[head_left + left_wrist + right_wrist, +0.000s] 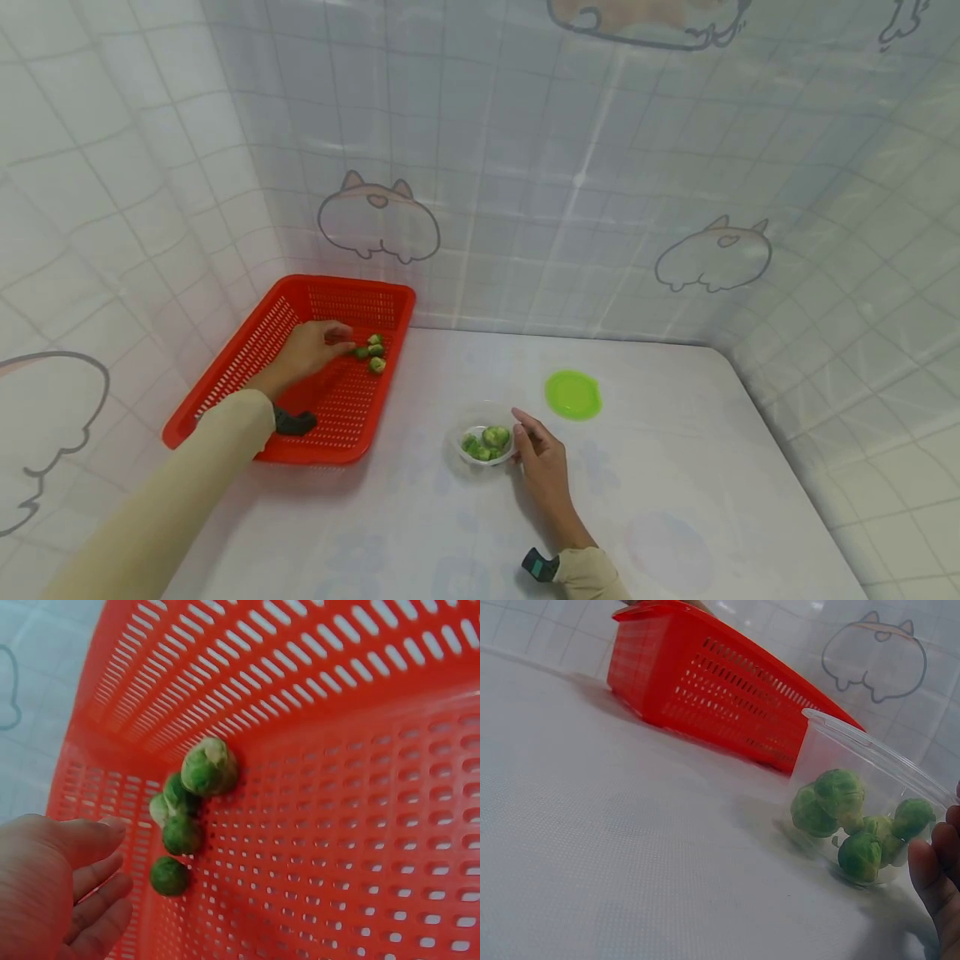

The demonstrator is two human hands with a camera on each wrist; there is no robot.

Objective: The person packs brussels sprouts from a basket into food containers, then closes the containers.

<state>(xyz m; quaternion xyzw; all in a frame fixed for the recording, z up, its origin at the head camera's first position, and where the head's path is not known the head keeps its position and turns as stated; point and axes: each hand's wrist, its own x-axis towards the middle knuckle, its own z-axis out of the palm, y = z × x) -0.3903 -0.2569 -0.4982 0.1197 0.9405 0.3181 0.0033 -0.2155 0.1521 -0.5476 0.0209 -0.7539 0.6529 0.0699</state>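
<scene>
My left hand [311, 348] reaches into a red plastic basket [345, 451], fingers loosely bent with nothing held. Several Brussels sprouts [377, 365] lie close by its fingertips, clustered at the basket's side; in the left wrist view, a gap separates the hand [67, 889] from the nearest sprout [170, 876]. Over on the right, my right hand [545, 471] holds the side of a clear plastic tub [480, 463] standing on the table. Thumb and fingers [928, 874] are at its wall and rim. Several Brussels sprouts [860, 855] sit inside the tub.
A round bright green lid [573, 395] lies flat on the white table [675, 442], behind and right of the tub. Patterned sheeting [517, 208] rises behind the table and on both sides. The basket stands near the left and back sheeting.
</scene>
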